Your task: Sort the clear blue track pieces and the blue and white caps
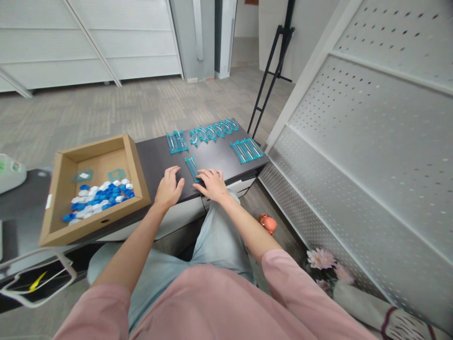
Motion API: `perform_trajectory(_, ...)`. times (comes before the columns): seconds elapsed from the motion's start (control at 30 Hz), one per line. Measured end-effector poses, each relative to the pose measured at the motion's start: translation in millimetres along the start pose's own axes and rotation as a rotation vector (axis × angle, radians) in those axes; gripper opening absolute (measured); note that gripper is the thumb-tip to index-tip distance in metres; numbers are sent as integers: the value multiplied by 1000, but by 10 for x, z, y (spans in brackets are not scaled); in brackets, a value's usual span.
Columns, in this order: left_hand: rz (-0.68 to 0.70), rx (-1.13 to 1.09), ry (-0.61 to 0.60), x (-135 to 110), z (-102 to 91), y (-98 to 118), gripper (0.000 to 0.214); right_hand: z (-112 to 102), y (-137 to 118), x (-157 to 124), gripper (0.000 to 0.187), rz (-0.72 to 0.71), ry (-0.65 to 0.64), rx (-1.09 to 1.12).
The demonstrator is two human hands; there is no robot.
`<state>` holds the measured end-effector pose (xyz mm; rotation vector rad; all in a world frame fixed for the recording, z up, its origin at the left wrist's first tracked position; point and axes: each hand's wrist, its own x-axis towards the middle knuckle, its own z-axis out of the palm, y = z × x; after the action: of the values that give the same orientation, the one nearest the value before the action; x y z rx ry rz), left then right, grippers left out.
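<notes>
My left hand (169, 186) lies flat on the dark table (155, 156) near its front edge, fingers stretched out and holding nothing. My right hand (211, 183) rests beside it, its fingertips touching the near end of a single clear teal track piece (191, 166). Further back lie more teal pieces: a pair of straight ones (177, 140), a row of curved ones (213, 131) and a group of straight ones (247, 149).
An open cardboard box (138, 174) at the left holds several blue and white small blocks (101, 197). A white perforated panel (354, 141) stands at the right. A black stand (271, 71) rises behind the table. An orange toy (268, 223) and pink flowers (320, 259) lie on the floor.
</notes>
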<state>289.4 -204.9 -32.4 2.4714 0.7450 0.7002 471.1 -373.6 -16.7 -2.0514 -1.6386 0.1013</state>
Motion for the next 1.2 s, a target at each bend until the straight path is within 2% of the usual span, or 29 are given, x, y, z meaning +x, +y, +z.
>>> perform_trajectory(0.27, -7, 50, -37, 11, 22, 0, 56, -287, 707, -38, 29, 311, 208, -85)
perform_trajectory(0.5, 15, 72, -40, 1, 9, 26, 51, -354, 1183, -118, 30, 441, 338, -131)
perform_trajectory(0.67, 7, 109, -74, 2, -9, 50, 55, -325, 1274, -148, 34, 477, 331, -128)
perform_trajectory(1.0, -7, 155, -74, -1, -4, 89, 50, -361, 1255, -178, 29, 492, 312, -78)
perform_trajectory(1.13, 9, 167, -52, 11, -19, 96, 49, -341, 1249, -196, 28, 495, 330, -75)
perform_trajectory(1.2, 61, 157, -44, -2, -38, 145, 47, -334, 1250, -204, 28, 494, 335, -77)
